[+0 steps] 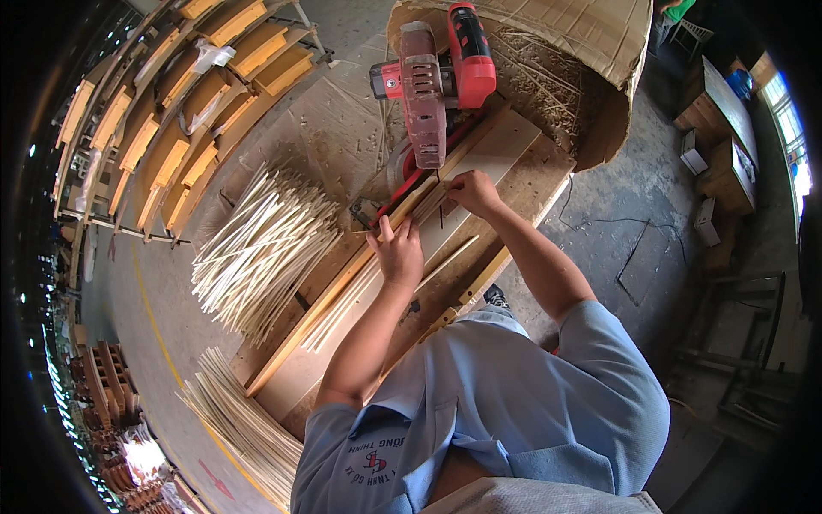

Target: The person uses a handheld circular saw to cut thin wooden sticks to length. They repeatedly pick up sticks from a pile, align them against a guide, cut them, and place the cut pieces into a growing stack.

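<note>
A small bundle of thin wooden sticks (pixel 425 206) lies along the wooden fence of a cutting bench, under a red mitre saw (pixel 423 98). My left hand (pixel 400 250) is closed over the bundle left of the saw, fingers pressing it by the fence. Right of the saw head, my right hand (pixel 473 193) has its fingers pinched together at the far end of the sticks. Its fingertips hide what lies between them. The saw head hangs just above the sticks, close to both hands. More loose sticks (pixel 344 301) rest on the pale board beside my left forearm.
A large pile of pale sticks (pixel 261 248) lies left of the bench, with another bundle (pixel 244 420) nearer me. Behind the saw stands a cardboard sheet (pixel 591 51) around offcuts. A rack of wooden parts (pixel 184 120) stands far left. A cable (pixel 638 223) crosses the floor at right.
</note>
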